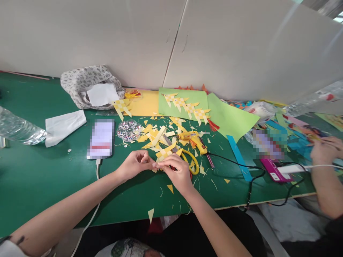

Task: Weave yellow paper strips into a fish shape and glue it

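My left hand (pixel 136 163) and my right hand (pixel 177 172) meet fingertip to fingertip over the table's front half. Both are pinched closed; whatever lies between the fingertips is too small to make out. Just beyond them is a woven yellow-and-cream paper piece (pixel 164 154), partly covered by my right fingers. Scissors with yellow handles (pixel 197 164) lie beside my right hand, their blades among yellow paper scraps (pixel 151 137). Behind sits a yellow glue gun (pixel 197 141) with a black cord. A clear round case of googly eyes (pixel 129 130) stands beyond my left hand.
Finished-looking woven paper fish (pixel 184 106) lie on green paper (pixel 197 94) against the wall. Left are a phone (pixel 101 138) on a cable, a tissue pack (pixel 65 126), a cloth bag (pixel 80 84) and a bottle (pixel 21 126). Right are a blue strip (pixel 238 157), a power strip (pixel 276 172) and another person's hand (pixel 325 148).
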`<move>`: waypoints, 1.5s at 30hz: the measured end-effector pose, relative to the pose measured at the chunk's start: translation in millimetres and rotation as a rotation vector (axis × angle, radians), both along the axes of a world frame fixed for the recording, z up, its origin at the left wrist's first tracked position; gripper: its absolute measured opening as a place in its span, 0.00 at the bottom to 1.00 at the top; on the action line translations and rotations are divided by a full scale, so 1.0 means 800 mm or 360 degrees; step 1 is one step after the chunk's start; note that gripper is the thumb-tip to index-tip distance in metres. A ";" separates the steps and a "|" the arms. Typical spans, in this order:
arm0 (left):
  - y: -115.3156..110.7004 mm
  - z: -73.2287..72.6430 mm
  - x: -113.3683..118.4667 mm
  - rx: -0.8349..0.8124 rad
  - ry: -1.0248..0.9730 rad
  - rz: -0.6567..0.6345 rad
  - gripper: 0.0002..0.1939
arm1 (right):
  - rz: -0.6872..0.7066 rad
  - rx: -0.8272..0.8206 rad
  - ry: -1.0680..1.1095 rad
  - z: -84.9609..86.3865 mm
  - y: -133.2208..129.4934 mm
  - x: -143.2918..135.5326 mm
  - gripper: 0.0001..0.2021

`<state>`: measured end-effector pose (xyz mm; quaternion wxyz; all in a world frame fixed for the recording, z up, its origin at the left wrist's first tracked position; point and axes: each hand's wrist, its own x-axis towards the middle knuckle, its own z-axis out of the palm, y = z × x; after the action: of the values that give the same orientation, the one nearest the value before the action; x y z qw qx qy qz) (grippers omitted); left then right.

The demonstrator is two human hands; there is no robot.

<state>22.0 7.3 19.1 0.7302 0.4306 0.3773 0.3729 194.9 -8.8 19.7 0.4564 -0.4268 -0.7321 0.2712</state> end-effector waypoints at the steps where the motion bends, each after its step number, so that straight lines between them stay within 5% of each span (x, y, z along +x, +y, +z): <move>1: 0.000 0.000 0.000 0.0000 -0.0004 -0.0001 0.24 | 0.0002 0.0001 0.0011 0.000 0.000 0.000 0.03; 32: 0.000 0.005 -0.002 -0.0036 -0.0021 0.0017 0.19 | -0.0009 0.0000 0.0031 0.009 0.000 0.004 0.04; 45: -0.001 -0.001 -0.003 0.0096 0.0015 0.0078 0.17 | -0.0032 0.0448 -0.0307 -0.002 0.002 0.006 0.07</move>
<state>19.2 6.9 18.6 0.7057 0.4448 0.3797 0.3999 199.9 -7.4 18.2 0.4420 -0.3900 -0.7989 0.1194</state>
